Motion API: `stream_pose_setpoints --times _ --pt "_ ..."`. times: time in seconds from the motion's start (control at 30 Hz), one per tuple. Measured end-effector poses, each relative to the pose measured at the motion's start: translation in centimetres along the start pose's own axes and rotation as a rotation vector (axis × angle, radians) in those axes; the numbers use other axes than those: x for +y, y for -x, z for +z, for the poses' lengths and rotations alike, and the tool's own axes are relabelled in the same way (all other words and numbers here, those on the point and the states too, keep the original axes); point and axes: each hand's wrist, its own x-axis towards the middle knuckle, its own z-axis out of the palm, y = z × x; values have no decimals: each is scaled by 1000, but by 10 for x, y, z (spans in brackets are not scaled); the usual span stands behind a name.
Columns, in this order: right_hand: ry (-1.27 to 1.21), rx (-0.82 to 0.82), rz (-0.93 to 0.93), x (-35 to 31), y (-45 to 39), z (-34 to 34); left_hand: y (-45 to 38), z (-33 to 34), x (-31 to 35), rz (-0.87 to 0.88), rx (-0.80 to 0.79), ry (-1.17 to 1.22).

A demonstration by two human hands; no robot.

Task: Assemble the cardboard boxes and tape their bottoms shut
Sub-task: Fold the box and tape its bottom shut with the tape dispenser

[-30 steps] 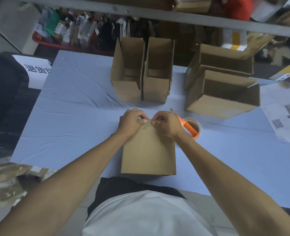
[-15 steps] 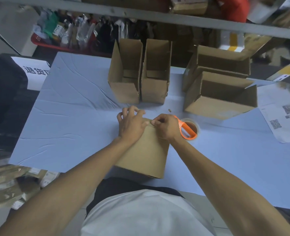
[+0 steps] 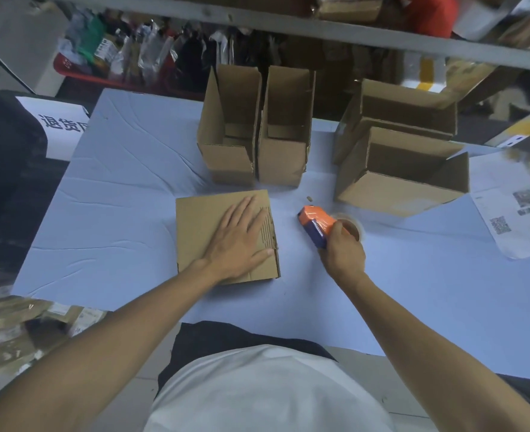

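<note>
On the table point(image 3: 117, 213), four open boxes point(image 3: 400, 179) stand along the far edge. A cardboard box point(image 3: 201, 222) lies mid-table under the flat, spread left hand point(image 3: 242, 241). Just right of it, the right hand point(image 3: 344, 251) grips the tape dispenser point(image 3: 315, 224).

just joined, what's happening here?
A person is putting cardboard boxes together at a blue table. The left hand presses flat on a box lying in front of them, fingers straight. The right hand grips an orange tape dispenser beside the box, on the table. No tape is visible on this box. Four open boxes stand at the far side of the table.
</note>
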Motion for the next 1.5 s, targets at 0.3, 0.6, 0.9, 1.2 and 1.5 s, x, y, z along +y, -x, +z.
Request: stream_pose_setpoints --times 0.3,0.6,0.9,1.2,1.5 --pt "-202 -51 -381 -2 6 -39 8 -13 -30 166 -21 41" --pt "-221 -36 -550 -3 11 -46 -24 -38 6 -382 -39 1011" --pt "-273 -37 -615 -17 3 -53 -28 -50 2 -641 -89 1332" --pt "-155 -141 -680 -4 -15 -69 -25 -53 -8 -810 17 1008" --pt "-64 -169 -618 11 -43 -71 -35 -59 -10 -825 -46 794"
